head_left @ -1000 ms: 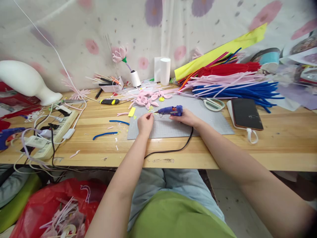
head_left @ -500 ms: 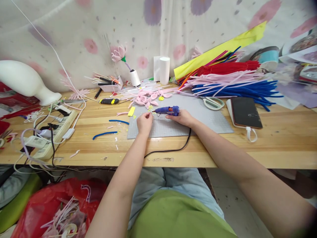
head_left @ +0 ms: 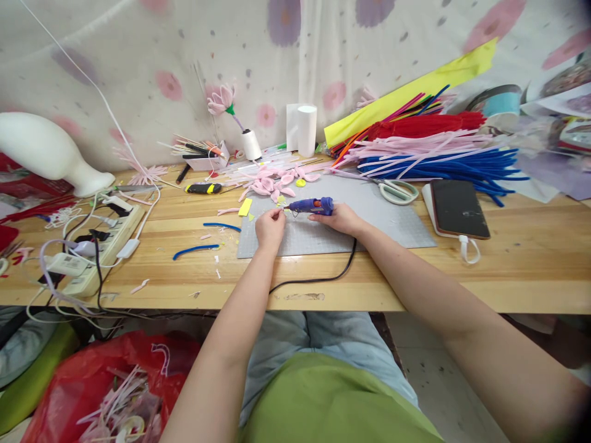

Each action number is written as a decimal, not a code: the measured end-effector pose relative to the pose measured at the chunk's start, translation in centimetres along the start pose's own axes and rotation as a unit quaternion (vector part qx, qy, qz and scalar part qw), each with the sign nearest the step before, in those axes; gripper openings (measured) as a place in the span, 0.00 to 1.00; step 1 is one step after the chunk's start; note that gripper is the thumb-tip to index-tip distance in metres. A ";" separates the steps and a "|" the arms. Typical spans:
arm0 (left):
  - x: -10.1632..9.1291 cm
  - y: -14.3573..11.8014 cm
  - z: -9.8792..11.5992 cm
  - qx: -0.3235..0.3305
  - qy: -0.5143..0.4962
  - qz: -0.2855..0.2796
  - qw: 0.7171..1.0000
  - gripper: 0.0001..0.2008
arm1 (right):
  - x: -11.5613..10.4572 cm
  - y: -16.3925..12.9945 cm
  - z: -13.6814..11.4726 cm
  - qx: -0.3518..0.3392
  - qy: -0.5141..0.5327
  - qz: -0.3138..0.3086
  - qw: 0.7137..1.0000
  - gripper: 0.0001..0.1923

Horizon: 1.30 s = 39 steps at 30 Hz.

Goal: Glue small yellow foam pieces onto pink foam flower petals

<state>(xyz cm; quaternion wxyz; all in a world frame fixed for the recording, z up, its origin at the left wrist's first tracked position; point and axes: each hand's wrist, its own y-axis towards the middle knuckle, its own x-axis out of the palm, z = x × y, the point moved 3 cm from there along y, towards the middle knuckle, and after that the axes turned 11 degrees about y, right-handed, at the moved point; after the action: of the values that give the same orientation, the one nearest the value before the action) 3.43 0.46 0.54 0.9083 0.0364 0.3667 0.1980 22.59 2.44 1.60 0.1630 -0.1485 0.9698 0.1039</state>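
Note:
A blue hot glue gun (head_left: pixel 310 206) is gripped in my right hand (head_left: pixel 342 219), its nozzle pointing left over the grey cutting mat (head_left: pixel 369 227). Right at the nozzle, my left hand (head_left: pixel 270 229) is closed in a pinch; what lies between its fingertips is too small to make out. Just beyond the fingers are pink pipe-cleaner petals (head_left: pixel 266 183), a small round yellow piece (head_left: pixel 300 183) and a yellow-green scrap by the nozzle. A yellow rectangle (head_left: pixel 245 207) lies at the mat's left edge. From the glue gun a black cord (head_left: pixel 318 280) curves along the table.
Scissors (head_left: pixel 398 192) and a phone on a stand (head_left: pixel 459 209) are to the right, before bundled pipe cleaners (head_left: pixel 438 166). Leftward lie a utility knife (head_left: pixel 203 188), blue pipe-cleaner pieces (head_left: pixel 196 250) and a power strip (head_left: pixel 111 246) with tangled cables. A red bag (head_left: pixel 60 394) stands below.

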 end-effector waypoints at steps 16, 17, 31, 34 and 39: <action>0.3 0.1 -0.2 0.006 -0.005 -0.001 1.000 0.10 | 0.0 -0.1 -0.1 -0.001 0.000 -0.007 1.000 0.22; 0.2 0.1 -0.2 0.007 -0.004 -0.001 1.000 0.10 | 0.0 0.0 -0.1 -0.003 0.002 -0.007 1.000 0.22; 0.1 0.0 0.0 0.008 -0.004 -0.006 1.000 0.10 | -0.3 0.0 0.1 0.014 -0.018 0.008 1.000 0.21; 0.2 0.0 -0.1 0.005 -0.006 -0.007 1.000 0.10 | -0.4 0.0 0.1 0.017 -0.010 0.012 1.000 0.23; 0.3 0.1 -0.2 0.013 -0.014 -0.008 1.000 0.10 | -0.7 0.0 0.0 0.009 0.015 0.013 1.000 0.26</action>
<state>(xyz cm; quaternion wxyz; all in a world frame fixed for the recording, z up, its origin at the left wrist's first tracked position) 3.46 0.64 0.17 0.9144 0.0481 0.3568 0.1852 23.18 2.63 1.81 0.1483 -0.1357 0.9750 0.0951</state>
